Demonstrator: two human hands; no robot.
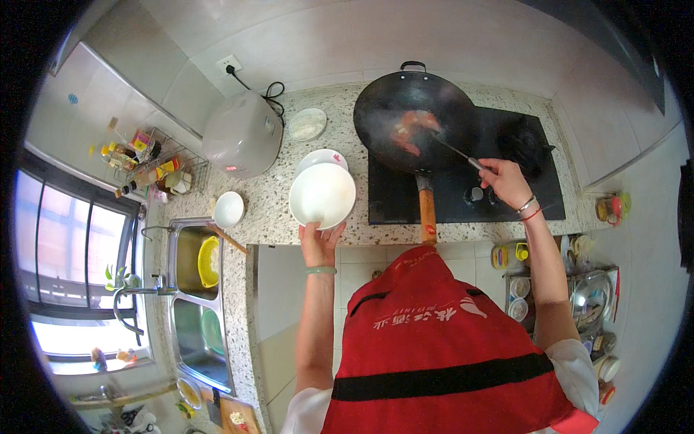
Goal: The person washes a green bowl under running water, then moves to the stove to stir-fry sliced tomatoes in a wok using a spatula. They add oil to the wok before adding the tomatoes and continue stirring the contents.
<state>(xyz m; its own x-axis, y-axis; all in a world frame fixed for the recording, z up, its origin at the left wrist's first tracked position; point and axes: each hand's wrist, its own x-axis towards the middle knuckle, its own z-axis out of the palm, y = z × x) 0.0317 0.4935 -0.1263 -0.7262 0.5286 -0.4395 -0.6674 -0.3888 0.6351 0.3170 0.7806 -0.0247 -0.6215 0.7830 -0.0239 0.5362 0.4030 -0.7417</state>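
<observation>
A white bowl (322, 194) is gripped at its near rim by my left hand (319, 244), tilted so that its bare inside shows. Behind it on the counter, partly covered, sits another white dish (322, 157) with a pink mark. My right hand (507, 182) is closed around the handle of a long-handled cooking utensil (455, 150). The utensil's far end reaches into a black wok (377, 101), among reddish pieces of food (413, 132); haze hides its head. Steam hangs over the wok, whose wooden handle (427, 210) points toward me.
The wok stands on a black cooktop (463, 206). Left of it are a plate of white food (308, 124), a rice cooker (242, 134) and a small white bowl (228, 210). A double sink (199, 296) holds a yellow basket (209, 262). A rack of jars (519, 288) stands low at right.
</observation>
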